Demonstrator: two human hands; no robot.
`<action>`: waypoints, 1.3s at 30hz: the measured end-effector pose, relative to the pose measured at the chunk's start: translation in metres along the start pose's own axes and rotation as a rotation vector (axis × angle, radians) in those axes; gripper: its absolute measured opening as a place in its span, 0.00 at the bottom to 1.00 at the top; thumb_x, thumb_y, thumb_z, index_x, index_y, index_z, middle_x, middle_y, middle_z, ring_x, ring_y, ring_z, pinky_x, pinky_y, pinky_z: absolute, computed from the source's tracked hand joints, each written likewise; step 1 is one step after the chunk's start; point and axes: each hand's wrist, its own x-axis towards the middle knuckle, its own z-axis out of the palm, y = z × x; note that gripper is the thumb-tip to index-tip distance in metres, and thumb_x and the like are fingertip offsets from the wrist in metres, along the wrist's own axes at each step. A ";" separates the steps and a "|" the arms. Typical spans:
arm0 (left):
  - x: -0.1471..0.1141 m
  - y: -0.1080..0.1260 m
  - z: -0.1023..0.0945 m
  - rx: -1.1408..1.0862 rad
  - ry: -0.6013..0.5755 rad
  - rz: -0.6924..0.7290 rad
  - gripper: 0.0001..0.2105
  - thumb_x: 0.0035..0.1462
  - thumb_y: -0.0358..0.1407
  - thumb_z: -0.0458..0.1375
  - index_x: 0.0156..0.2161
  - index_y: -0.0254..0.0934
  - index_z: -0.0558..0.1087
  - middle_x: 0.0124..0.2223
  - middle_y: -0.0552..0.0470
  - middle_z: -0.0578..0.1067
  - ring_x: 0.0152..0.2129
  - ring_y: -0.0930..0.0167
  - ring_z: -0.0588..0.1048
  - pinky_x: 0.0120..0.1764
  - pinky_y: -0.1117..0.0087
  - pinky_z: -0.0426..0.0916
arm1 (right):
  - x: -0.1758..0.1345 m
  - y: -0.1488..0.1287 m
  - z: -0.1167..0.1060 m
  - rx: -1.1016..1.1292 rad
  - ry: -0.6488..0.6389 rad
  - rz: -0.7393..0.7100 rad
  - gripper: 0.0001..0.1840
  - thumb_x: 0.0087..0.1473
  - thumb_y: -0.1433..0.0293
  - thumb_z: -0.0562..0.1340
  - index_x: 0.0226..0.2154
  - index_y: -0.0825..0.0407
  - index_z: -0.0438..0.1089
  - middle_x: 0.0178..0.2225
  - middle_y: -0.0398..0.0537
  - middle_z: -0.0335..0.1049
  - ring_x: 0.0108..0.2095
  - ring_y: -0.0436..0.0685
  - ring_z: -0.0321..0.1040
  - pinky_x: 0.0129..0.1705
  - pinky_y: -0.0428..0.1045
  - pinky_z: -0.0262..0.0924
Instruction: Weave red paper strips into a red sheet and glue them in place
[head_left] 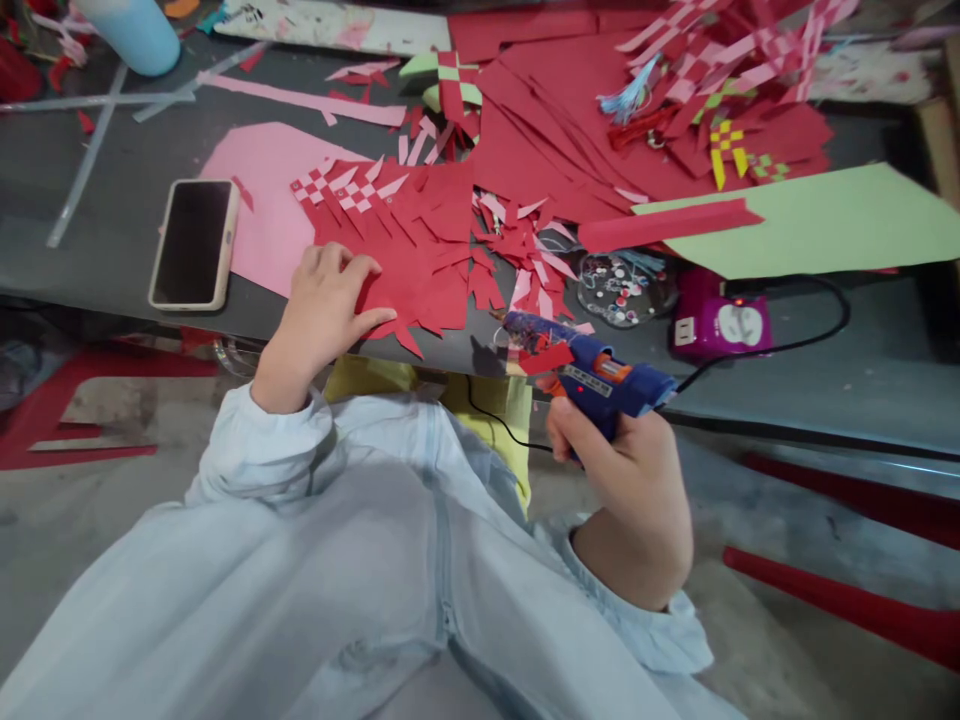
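In my right hand is a blue hot glue gun with an orange trigger, its tip pointing left over the table's front edge. A scrap of red paper shows against its side. My left hand lies on the red paper, thumb apart from the bent fingers, with nothing visibly gripped. Just beyond those fingers, woven pink-and-red checkered paper pieces with pointed strips lie in a slanting row. Between the two hands, small red and pink paper pieces are heaped on the table.
A phone lies left of pink paper. A clear dish of beads sits by a purple power adapter with a black cable. Green paper is at right, and a blue bottle stands back left.
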 end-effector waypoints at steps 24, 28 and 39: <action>0.024 0.008 -0.006 0.036 -0.195 0.376 0.22 0.61 0.30 0.51 0.61 0.37 0.69 0.57 0.41 0.72 0.54 0.57 0.66 0.54 0.52 0.63 | 0.011 0.003 0.009 0.278 0.055 -0.074 0.21 0.56 0.63 0.63 0.15 0.51 0.62 0.13 0.39 0.60 0.16 0.46 0.57 0.19 0.44 0.52; 0.030 0.007 -0.011 0.058 -0.166 0.343 0.16 0.59 0.34 0.55 0.51 0.35 0.75 0.49 0.40 0.72 0.50 0.57 0.68 0.51 0.53 0.65 | 0.031 -0.002 0.029 0.452 0.126 -0.068 0.17 0.52 0.64 0.66 0.18 0.50 0.63 0.13 0.37 0.60 0.14 0.45 0.56 0.16 0.44 0.51; 0.011 0.001 -0.045 -0.819 -0.157 -0.040 0.15 0.48 0.46 0.64 0.36 0.37 0.76 0.34 0.53 0.78 0.30 0.71 0.75 0.35 0.70 0.71 | 0.071 -0.038 0.061 0.694 0.160 -0.118 0.22 0.39 0.62 0.74 0.37 0.51 0.70 0.18 0.33 0.67 0.13 0.45 0.57 0.14 0.43 0.51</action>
